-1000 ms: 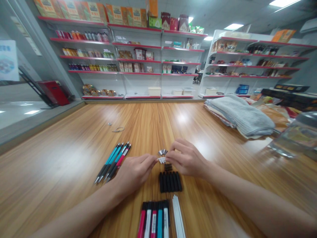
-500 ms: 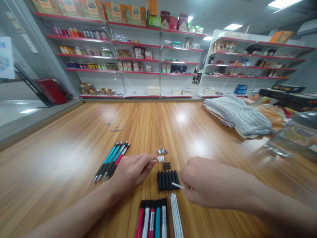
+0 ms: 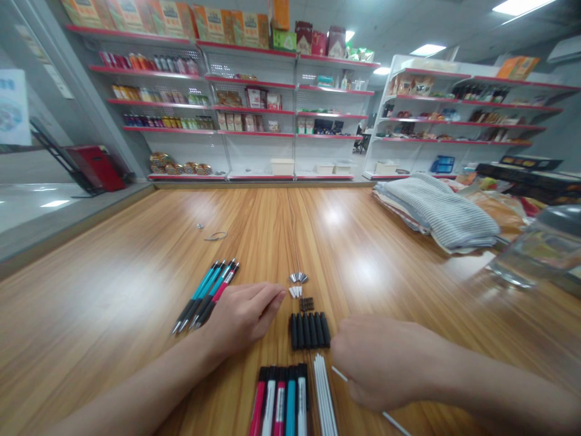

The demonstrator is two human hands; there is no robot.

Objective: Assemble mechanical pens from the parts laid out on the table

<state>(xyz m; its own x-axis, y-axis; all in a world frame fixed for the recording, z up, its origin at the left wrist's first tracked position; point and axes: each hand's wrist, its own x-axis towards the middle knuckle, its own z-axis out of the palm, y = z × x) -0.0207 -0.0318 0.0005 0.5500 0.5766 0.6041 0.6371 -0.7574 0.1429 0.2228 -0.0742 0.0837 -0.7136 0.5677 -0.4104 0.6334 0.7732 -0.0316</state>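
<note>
The right hand (image 3: 381, 363), just right of the row of black grips (image 3: 310, 330) and nearer the person, is clenched around a thin white tube (image 3: 339, 373), which pokes out on both sides of the fist. The left hand (image 3: 245, 318) lies released, palm down on the surface (image 3: 113, 303) just left of the grips, grasping nothing. Assembled pens (image 3: 206, 297) lie farther left.

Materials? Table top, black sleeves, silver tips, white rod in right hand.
Table top: wood or wood-look laminate, glossy; grain and lamp glare show. Black sleeves: matte, likely rubber or plastic; no shine. Silver tips: probably metal; bright, reflective cones. White rod in the right hand: likely plastic; thin, plain white.
</note>
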